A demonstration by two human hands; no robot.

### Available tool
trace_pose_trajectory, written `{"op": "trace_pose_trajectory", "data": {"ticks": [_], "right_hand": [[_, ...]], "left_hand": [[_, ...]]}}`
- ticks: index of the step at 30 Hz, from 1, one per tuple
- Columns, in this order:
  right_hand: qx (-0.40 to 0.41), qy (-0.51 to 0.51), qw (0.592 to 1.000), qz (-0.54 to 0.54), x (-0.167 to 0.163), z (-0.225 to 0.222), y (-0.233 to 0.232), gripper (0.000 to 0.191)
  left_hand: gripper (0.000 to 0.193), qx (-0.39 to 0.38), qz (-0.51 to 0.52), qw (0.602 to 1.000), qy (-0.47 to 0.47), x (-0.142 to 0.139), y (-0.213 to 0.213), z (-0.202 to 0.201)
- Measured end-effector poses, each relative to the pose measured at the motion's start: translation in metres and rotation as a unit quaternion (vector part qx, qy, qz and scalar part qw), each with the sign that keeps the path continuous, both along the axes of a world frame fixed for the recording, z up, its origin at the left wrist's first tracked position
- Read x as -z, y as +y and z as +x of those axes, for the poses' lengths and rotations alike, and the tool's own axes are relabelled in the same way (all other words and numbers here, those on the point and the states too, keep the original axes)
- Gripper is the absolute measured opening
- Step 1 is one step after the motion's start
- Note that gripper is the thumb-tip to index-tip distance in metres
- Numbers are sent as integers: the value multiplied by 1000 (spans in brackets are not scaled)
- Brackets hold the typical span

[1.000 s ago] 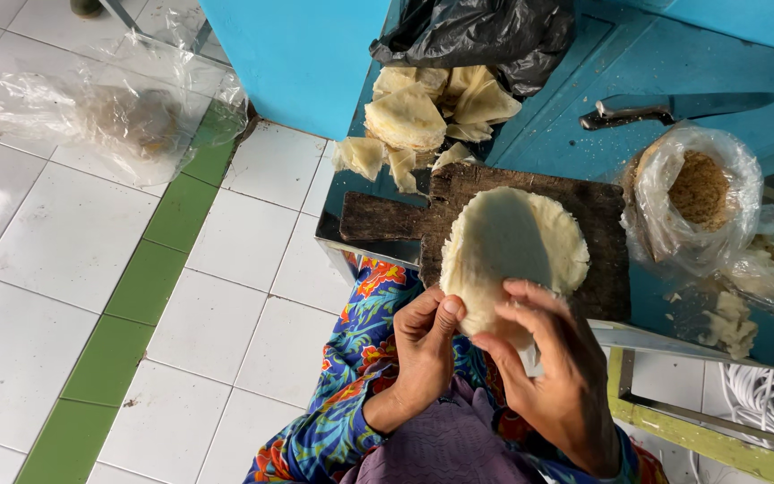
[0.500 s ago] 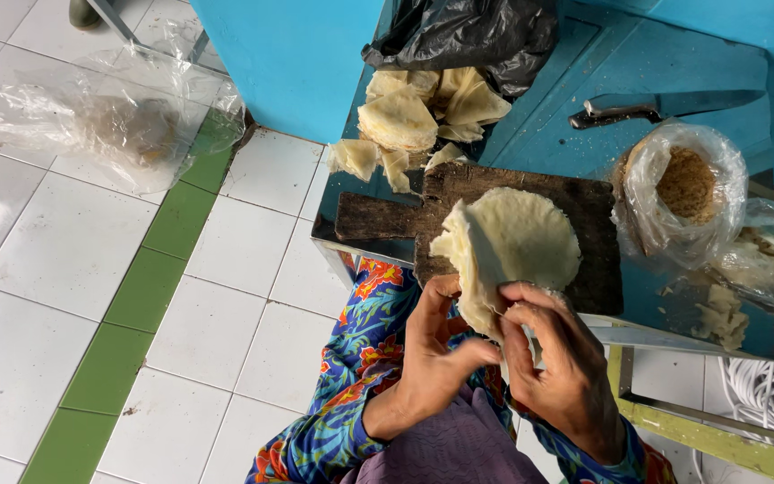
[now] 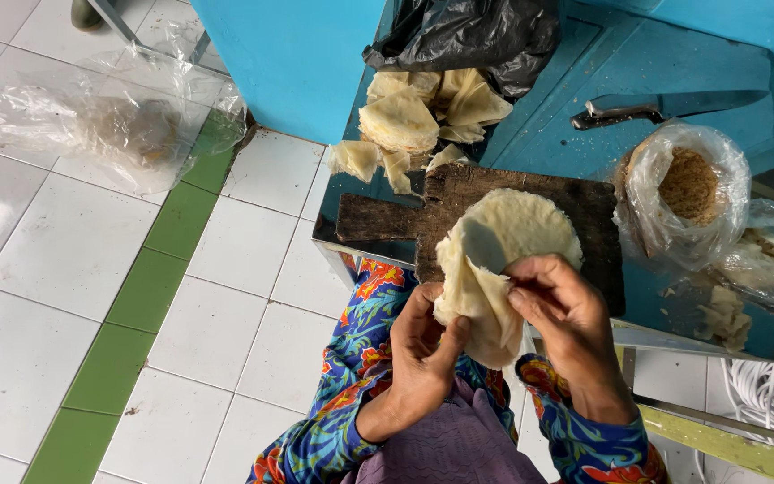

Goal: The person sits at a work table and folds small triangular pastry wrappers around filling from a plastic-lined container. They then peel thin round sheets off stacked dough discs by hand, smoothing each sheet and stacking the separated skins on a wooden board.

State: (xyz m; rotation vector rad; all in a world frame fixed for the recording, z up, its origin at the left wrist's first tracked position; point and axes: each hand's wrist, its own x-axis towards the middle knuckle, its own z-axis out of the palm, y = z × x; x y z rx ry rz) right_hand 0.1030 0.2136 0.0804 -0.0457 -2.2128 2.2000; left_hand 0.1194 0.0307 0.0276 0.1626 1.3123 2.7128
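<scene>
— What's the room like?

— A white tiled floor (image 3: 73, 269) with a green stripe running through it, and a blue tabletop (image 3: 584, 134) on the right. A crumpled clear plastic bag (image 3: 109, 125) lies on the floor at the far left.

— And the hands?

— Both hold a thin, pale round wrapper (image 3: 494, 260) just above the near edge of a dark wooden cutting board (image 3: 459, 202). The left hand (image 3: 423, 345) cups the wrapper's folded near part from below, thumb pressed against it. The right hand (image 3: 566, 314) pinches the folded edge between thumb and fingertips.

— Where does the wrapper sit?

— Its far, round half is over the board; the near half folds down between the hands, above a lap in bright flowered cloth.

— Anything else on the tabletop?

— A pile of similar wrappers (image 3: 423, 112) beyond the board, beside a black plastic bag (image 3: 468, 36). A knife (image 3: 665, 108) lies far right. A clear bag of brown crumbs (image 3: 687, 193) sits just right of the board.
</scene>
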Motion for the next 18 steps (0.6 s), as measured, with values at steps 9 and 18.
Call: {"op": "trace_pose_trajectory", "data": {"ticks": [9, 18], "right_hand": [[-69, 65, 991, 99, -2, 7, -17, 10], [-37, 58, 982, 175, -2, 18, -17, 6]], "left_hand": [[38, 7, 31, 999, -31, -7, -2, -1], [30, -24, -56, 998, -8, -6, -1, -1]]}}
